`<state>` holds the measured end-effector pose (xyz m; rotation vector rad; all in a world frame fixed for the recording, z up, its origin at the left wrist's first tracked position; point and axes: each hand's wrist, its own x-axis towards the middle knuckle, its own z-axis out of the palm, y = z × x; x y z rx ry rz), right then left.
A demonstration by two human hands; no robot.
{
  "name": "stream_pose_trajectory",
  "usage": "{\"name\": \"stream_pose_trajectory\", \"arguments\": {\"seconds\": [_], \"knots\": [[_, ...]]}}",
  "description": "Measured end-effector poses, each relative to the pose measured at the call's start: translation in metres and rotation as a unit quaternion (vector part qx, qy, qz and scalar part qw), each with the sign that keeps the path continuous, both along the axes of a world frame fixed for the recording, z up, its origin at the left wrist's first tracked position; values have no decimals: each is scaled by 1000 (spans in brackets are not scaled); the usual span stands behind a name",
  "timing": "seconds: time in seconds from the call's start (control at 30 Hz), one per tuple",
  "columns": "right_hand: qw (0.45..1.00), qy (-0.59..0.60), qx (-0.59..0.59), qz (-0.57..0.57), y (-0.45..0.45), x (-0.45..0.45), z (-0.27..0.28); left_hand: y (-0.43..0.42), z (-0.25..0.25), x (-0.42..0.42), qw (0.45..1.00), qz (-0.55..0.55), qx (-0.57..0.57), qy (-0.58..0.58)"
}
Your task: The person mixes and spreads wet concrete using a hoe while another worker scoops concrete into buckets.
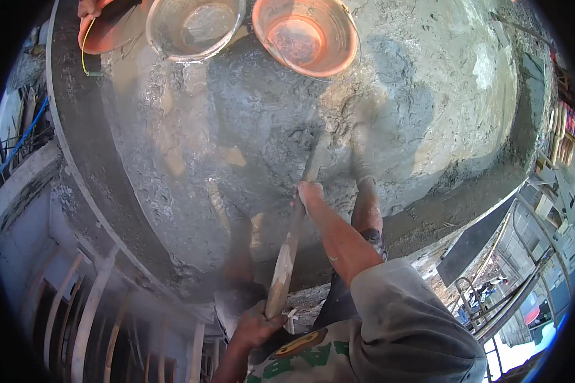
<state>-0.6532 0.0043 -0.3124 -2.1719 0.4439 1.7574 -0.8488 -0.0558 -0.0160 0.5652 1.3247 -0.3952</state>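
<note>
Across the middle, a long wooden pole slants from about 7 o'clock up toward 12. Its far end goes down into wet grey mud, so I cannot tell what is on that end. The person's right grip is wrapped around the pole about halfway up. The left grip is closed around its near end, at 7 o'clock. Both bare legs stand in the mud. Near 12 o'clock sits an orange bucket. At 11 is a grey bucket. Between 10 and 11, a tipped bucket has another person's grip on its rim.
</note>
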Motion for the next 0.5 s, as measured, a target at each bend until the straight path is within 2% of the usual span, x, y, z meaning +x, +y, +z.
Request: {"name": "stream_pose_trajectory", "arguments": {"seconds": [0.07, 0.13, 0.17, 0.27, 0.33, 0.37, 0.5], "knots": [[1000, 10, -13, -16, -12, -5, -6, -10, -3, -2, 999, -19, -33, 11], [999, 31, -15, -23, -12, 4, -4, 21, 14, 19, 997, -21, -76, 16], [998, 50, -11, -21, -2, 5, -5, 24, 19, 23, 999, -36, -1, -22], [992, 120, -29, -17, -12, 15, 2, 58, 44, 45, 999, -4, -36, 8], [982, 187, -32, -7, -9, 19, 1, 87, 67, 60, 998, -26, -38, 30], [982, 182, -51, 26, -3, 19, 12, 103, 82, 68, 998, -36, -30, 42], [978, 194, -34, -63, 14, 30, 52, 143, 139, 85, 997, -70, -4, 44]]}}
